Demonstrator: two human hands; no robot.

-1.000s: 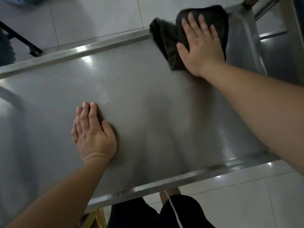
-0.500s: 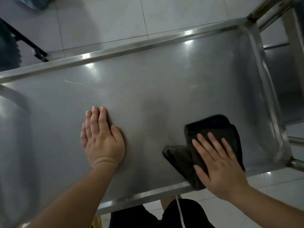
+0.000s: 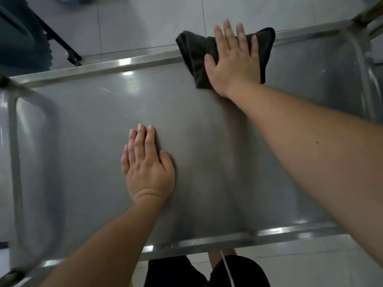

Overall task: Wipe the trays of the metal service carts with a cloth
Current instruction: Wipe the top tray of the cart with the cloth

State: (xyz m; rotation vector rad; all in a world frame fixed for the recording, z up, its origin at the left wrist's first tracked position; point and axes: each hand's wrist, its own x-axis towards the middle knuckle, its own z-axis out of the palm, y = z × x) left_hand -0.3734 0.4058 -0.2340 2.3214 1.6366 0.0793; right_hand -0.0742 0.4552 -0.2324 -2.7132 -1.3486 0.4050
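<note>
The steel tray (image 3: pixel 87 129) of a service cart fills the view from above. A dark folded cloth (image 3: pixel 193 49) lies at the tray's far rim, right of centre, with part of it over the rim. My right hand (image 3: pixel 232 63) presses flat on the cloth with straight, spread fingers, and my arm reaches across the tray from the lower right. My left hand (image 3: pixel 147 166) rests flat on the bare tray surface near the middle, fingers together and pointing away from me.
The cart's handle bar (image 3: pixel 16 162) curves along the left end. A second steel cart (image 3: pixel 373 48) stands at the far right. Pale floor tiles (image 3: pixel 145 23) lie beyond the far rim, with a dark frame (image 3: pixel 58 42) at upper left. My legs show below the near rim.
My right hand has pushed the cloth from the tray's near right edge back up to the far rim. My left hand has stayed pressed in the same spot.
</note>
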